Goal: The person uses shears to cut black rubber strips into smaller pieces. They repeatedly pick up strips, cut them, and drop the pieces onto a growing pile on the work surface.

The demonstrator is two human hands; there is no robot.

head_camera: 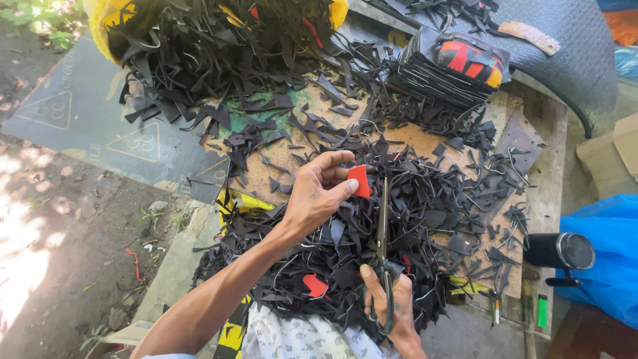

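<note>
Two hands over black offcuts (425,213) — I see my left hand (316,193) pinching a small red scrap (359,181), right hand (392,302) at five o'clock gripping long metal scissors (383,246).

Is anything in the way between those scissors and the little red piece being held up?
Nothing visible. The left hand pinches the small red piece above the heap of black offcuts, and the long metal scissors in the right hand point up right beside its edge, in open air.
</note>
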